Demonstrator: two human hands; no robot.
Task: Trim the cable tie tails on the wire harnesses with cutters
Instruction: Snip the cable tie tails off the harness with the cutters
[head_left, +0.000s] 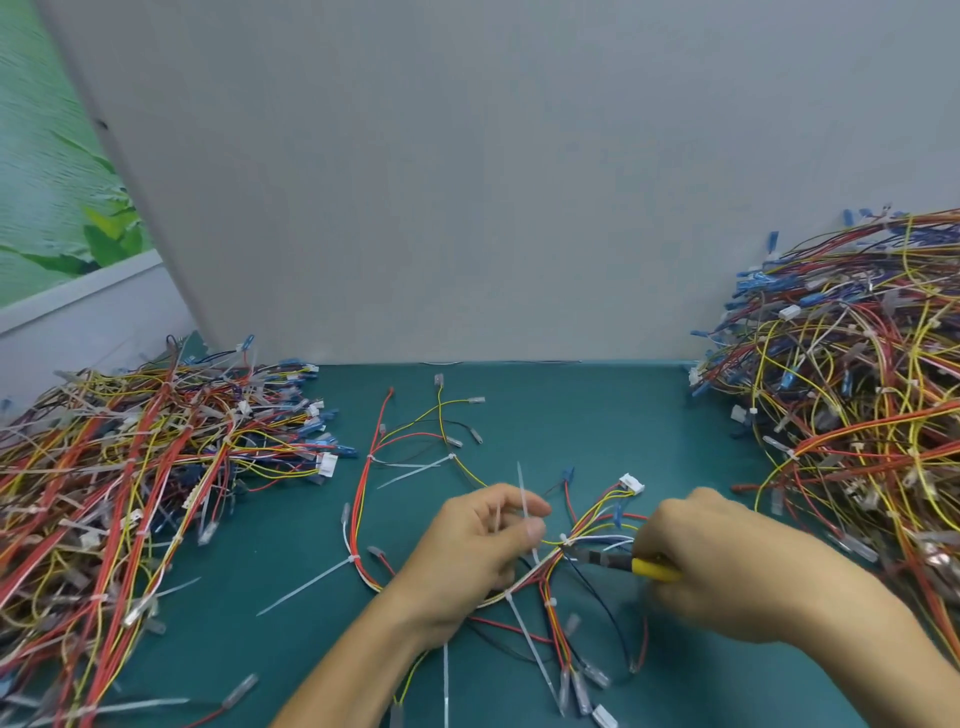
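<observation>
Bench (571, 415): upright panel (467, 182) along the far edge. Harness pile (130, 467) on the left side, reaching the left edge and the near-left corner. Second harness pile (857, 389) heaped on the right side, from the far-right corner along the right edge. Loose harness (363, 493) spread at mid-bench between the piles, running to the near edge. Left grip (467, 551) over it, pinching an upright cable tie tail (521, 483). Right grip (727, 561) just beside, on the right, holding cutters (613, 560) whose tip points left at the wires between both grips.
</observation>
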